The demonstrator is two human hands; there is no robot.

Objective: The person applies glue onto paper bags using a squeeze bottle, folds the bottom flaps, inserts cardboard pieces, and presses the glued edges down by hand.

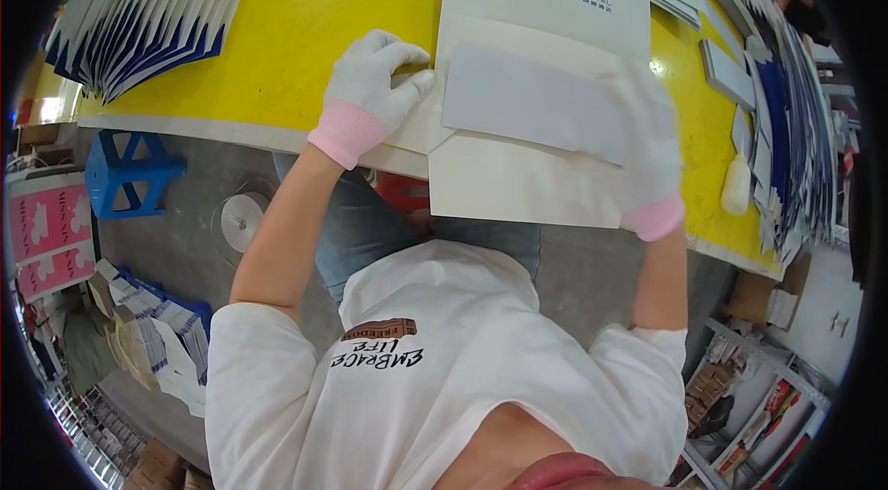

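Note:
A white paper bag (546, 14) printed with a hotel name lies flat on the yellow table, its near end reaching past the table edge. Across its opened end rests a pale grey card (527, 100). My left hand (377, 83), in a white glove with a pink cuff, is at the bag's left edge, thumb and fingers slightly apart, nothing visible between them. On the right side of the card and bag is my right hand (647, 143), gloved too and smeared by motion; its fingers cannot be made out.
Fanned white and blue bags (153, 14) stand at the table's back left. More bags (795, 139), a white box (726, 72) and a white bottle (736, 185) are on the right. A blue stool (134, 174) stands on the floor at left.

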